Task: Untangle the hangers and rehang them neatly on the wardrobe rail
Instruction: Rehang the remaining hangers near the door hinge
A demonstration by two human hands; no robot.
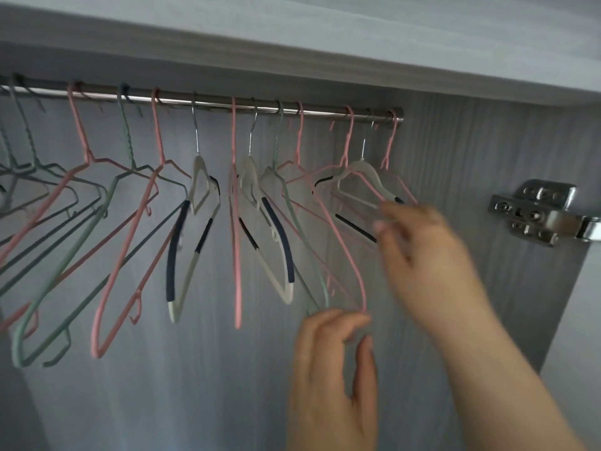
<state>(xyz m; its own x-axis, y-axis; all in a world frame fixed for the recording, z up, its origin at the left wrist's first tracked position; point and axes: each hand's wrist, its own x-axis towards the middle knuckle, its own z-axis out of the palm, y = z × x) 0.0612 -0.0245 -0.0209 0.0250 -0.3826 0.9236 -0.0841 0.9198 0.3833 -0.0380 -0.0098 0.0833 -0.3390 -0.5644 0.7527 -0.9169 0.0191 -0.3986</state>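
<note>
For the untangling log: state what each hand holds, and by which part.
Left hand pinches the pink hanger at its bottom corner. Right hand touches the white hanger at its shoulder end; blur hides whether it grips.

Steel rail point(214, 100) under the wardrobe shelf point(292, 37) — pink, green and cream hangers point(208, 190) hooked along it

Rail point(208, 100): under the shelf point(292, 43)
Hangers point(195, 190): on the rail (crowded rightward)
Hinge point(536, 213): right of rail

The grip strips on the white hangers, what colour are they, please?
Dark navy, clearest in the head view.
</note>
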